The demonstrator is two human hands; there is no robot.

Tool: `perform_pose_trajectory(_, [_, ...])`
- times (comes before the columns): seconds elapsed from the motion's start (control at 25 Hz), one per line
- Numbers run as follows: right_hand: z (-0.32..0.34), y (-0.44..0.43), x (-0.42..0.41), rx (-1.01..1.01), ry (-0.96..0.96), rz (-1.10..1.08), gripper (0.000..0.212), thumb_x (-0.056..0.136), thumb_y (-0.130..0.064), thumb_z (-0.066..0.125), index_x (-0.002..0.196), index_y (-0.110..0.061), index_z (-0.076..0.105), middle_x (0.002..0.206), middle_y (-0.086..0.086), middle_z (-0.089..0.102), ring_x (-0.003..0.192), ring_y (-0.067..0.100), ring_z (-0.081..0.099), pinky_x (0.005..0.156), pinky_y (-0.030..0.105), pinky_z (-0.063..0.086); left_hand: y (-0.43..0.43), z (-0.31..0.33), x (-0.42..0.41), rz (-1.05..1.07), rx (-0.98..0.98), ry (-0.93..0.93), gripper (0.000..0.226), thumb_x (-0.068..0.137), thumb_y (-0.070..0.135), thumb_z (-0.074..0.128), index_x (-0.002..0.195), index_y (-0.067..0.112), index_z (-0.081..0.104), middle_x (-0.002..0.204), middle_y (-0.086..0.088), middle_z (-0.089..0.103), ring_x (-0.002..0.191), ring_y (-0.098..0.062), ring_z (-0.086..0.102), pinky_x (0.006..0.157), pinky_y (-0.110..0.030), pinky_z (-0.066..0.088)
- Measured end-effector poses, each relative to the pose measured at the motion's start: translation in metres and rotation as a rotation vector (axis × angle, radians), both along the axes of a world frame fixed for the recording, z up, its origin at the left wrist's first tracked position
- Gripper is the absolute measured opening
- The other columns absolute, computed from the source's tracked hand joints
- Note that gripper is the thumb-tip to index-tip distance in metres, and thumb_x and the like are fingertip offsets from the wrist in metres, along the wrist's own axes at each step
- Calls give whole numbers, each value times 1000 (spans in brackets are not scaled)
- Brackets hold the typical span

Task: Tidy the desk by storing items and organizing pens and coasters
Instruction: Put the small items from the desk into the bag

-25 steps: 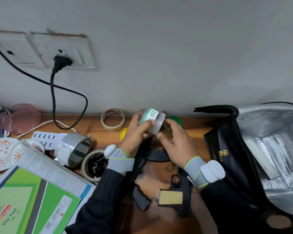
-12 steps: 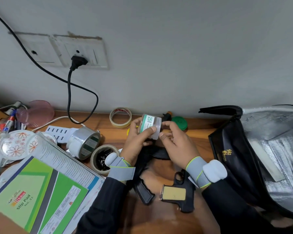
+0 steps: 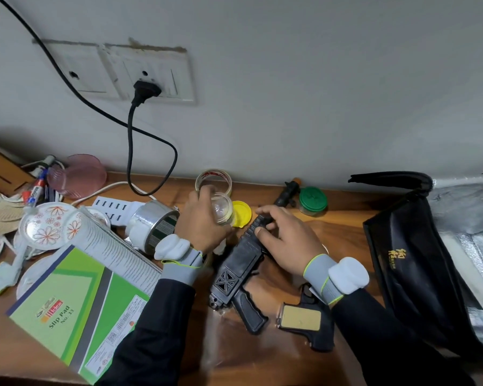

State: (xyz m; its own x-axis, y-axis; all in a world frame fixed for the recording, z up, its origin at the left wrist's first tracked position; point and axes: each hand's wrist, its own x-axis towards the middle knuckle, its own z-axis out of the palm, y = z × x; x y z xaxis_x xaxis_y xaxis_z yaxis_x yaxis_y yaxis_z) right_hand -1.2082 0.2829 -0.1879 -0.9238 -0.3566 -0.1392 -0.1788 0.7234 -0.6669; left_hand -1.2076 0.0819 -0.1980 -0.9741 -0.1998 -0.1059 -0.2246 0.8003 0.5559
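Holding a clear jar (image 3: 221, 208) at frame centre, the left hand (image 3: 204, 221) grips; the right hand (image 3: 283, 235) clasps a black toy gun (image 3: 241, 263); the bench (image 3: 343, 227) looks largely untidied.

Cluttered wooden desk (image 3: 343, 218)
A green slip pad (image 3: 76, 299), silver tape roll (image 3: 154, 227), black toy gun (image 3: 240, 263) and black bag (image 3: 410, 263) lie on it.

Probably a home or small office desk, brown wooden worktop (image 3: 156, 188) against grey wall, white wall socket plate (image 3: 154, 76), green slip pad (image 3: 76, 305), tape rolls, marker pens (image 3: 37, 188)
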Motion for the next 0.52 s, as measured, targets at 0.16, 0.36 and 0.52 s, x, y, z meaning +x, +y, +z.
perform_pose_trajectory(0.16, [-2, 9, -3, 0, 1, -37, 32, 90, -39, 56, 122, -38, 53, 121, -15, 53, 97, 5, 58, 75, 26, 44, 1, -8, -2, -40, -28, 18, 85, 63, 32, 83, 135, 18, 41, 128, -12, 47, 117, -35, 48, 95, -46, 45])
perform_pose_trajectory(0.36, [-2, 17, -4, -12, -1, -77, 28, 90, -38, 57, 118, -38, 55, 118, -16, 53, 98, 4, 58, 76, 26, 45, -4, -9, -8, 0, -62, 44, 76, 69, 53, 80, 127, 13, 50, 134, -15, 43, 122, -36, 42, 100, -43, 39])
perform_pose_trajectory(0.52, [-2, 17, -6, -6, 6, -79, 26, 91, -35, 58, 116, -34, 58, 119, -13, 54, 92, 12, 59, 80, 32, 48, 8, -4, -31, -14, -111, 51, 51, 83, 48, 68, 122, 16, 58, 126, -13, 54, 117, -35, 48, 95, -40, 41])
